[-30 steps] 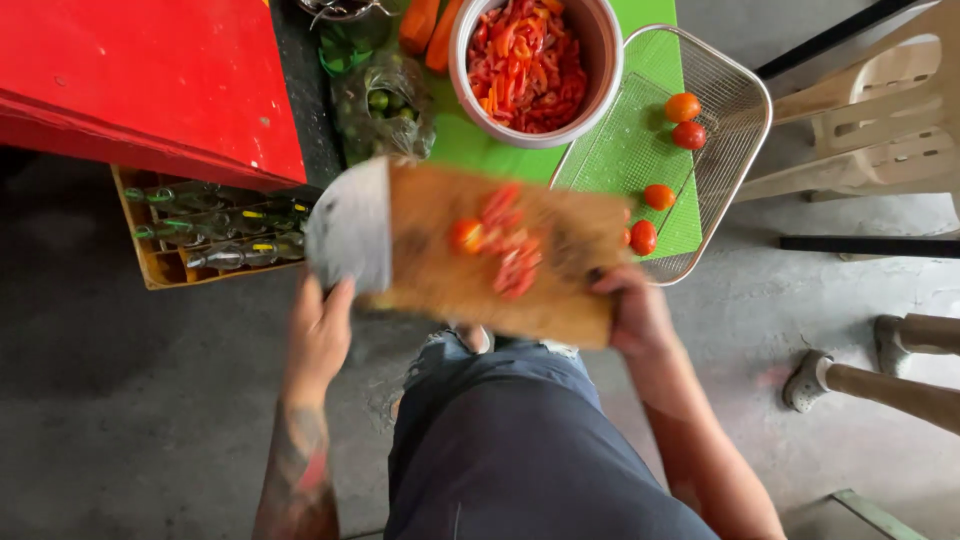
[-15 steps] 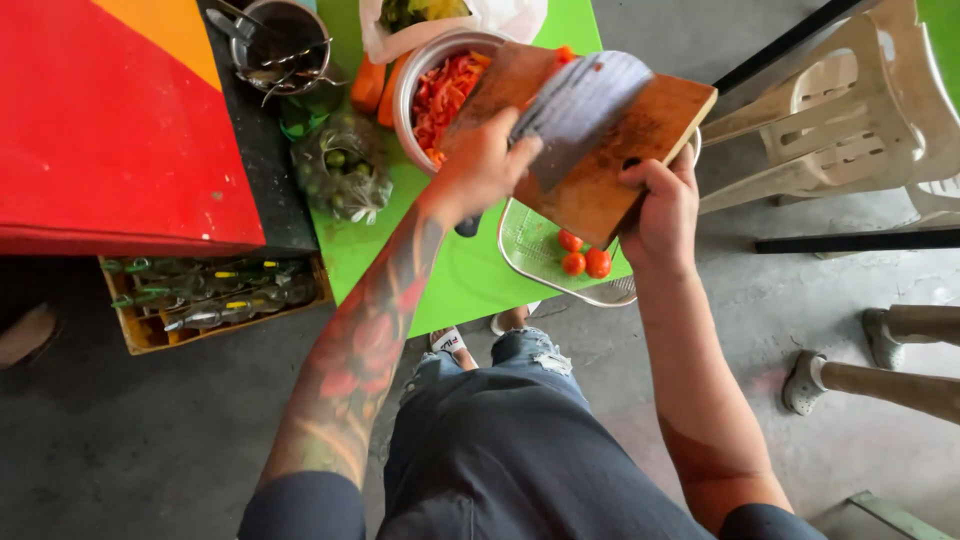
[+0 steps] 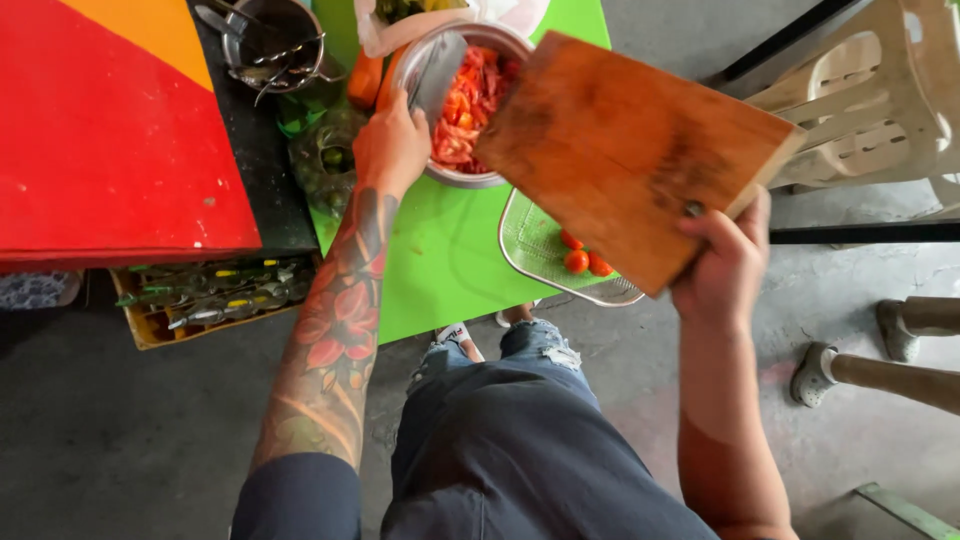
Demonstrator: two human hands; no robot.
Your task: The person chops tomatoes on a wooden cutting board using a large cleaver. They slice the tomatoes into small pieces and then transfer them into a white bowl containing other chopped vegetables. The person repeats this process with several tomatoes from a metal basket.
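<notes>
The green table (image 3: 440,270) is crowded along its far edge; its near edge and near left corner lie bare. A steel bowl (image 3: 415,62) of chopped red tomato (image 3: 470,100) sits at the far edge. The right hand (image 3: 725,265) clenches the near corner of a worn wooden cutting board (image 3: 625,150), tilted over the bowl's rim. The left hand (image 3: 390,145) grips a broad cleaver (image 3: 437,72), blade in the bowl. Under the board, a wire-mesh tray (image 3: 535,250) with cherry tomatoes (image 3: 580,258) overhangs the near right edge.

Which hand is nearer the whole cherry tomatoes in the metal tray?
Right. The right hand grips the cutting board beside the cherry tomatoes; the left hand is farther off.
</notes>
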